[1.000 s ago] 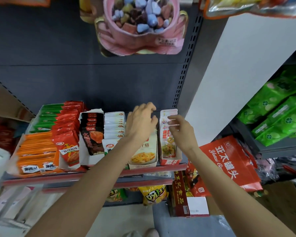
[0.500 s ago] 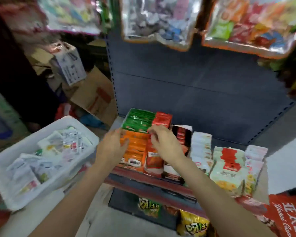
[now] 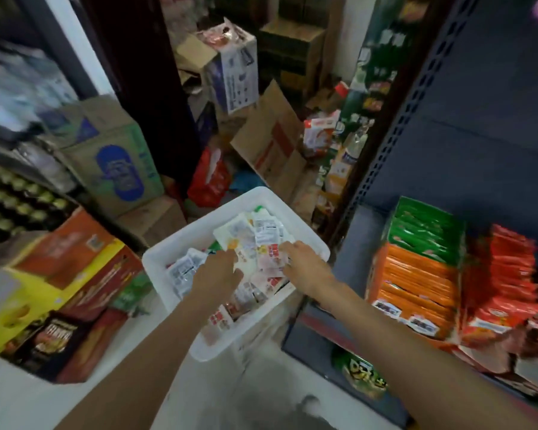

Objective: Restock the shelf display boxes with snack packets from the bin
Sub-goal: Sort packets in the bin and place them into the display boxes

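Both hands reach down into the white bin [image 3: 305, 231], which stands on the floor just left of the shelf [image 3: 351, 243]. The bin holds a loose heap of small snack packets [image 3: 255, 234], mostly white with red and yellow print, piled highest toward its far right corner.

The left hand [image 3: 218, 271] lies palm down on the packets near the middle of the bin, its fingers pointing toward the far side; whether they are curled round a packet cannot be told, since the fingertips are lost among the wrappers and the frame is blurred. The right hand [image 3: 305, 265] rests at the bin's right rim, its fingers spread over the packets there; whether it has hold of one cannot be told either.

On the shelf, near its front left corner, a display box of orange packets [image 3: 416, 280] stands with green packets [image 3: 426, 231] behind it toward the back panel, and red packets [image 3: 503, 274] in a row just to the right.

Left of the bin, on the floor, sit an orange and yellow carton [image 3: 59, 268] and a dark box [image 3: 56, 339] in front of it. Brown cardboard boxes [image 3: 115, 162] are stacked farther back.
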